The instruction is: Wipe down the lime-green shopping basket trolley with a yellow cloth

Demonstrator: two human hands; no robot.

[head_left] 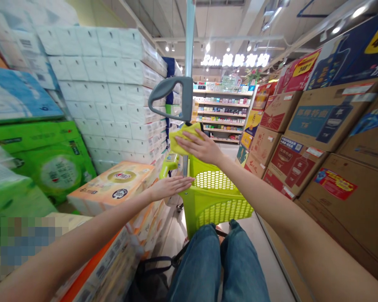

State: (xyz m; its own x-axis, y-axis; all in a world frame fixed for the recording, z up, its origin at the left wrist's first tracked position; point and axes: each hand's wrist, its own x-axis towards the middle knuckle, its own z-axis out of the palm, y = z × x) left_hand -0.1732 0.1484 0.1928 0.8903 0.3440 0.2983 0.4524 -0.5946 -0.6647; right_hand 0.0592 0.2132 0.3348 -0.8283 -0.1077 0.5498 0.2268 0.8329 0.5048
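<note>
Our right hand (pixel 199 147) lies open on a yellow cloth (pixel 182 138), fingers straight and slightly spread, pressing on it rather than clamped around it. The cloth is bunched, so it has no clear long axis; its visible bulk runs roughly sideways, with its left end sagging. It sits at the top of a lime-green shopping basket (pixel 220 209), just below a grey curved handle (pixel 173 94) on an upright metal pole (pixel 189 42). Our hand hides much of the cloth, and we cannot make out what lies directly behind it.

Our left hand (pixel 171 187) is well apart from the right, open and palm down, its fingertips pointing right and just beside the basket's near-left corner. We cannot tell whether they touch it. A green cart grip (pixel 170 164) stands behind that hand.

Our jeans (pixel 204 264) fill the near middle, with a black bag (pixel 148 285) beside them. On the left, white tissue packs (pixel 107 92) rise in a tall stack, with green packs (pixel 40 159) nearer us. Cardboard cartons (pixel 321 113) line the right. Far ahead stand store shelves (pixel 220 113) under a lit sign (pixel 236 60), its lettering hard to read. A pixelated patch (pixel 19 247) blurs the lower left.
</note>
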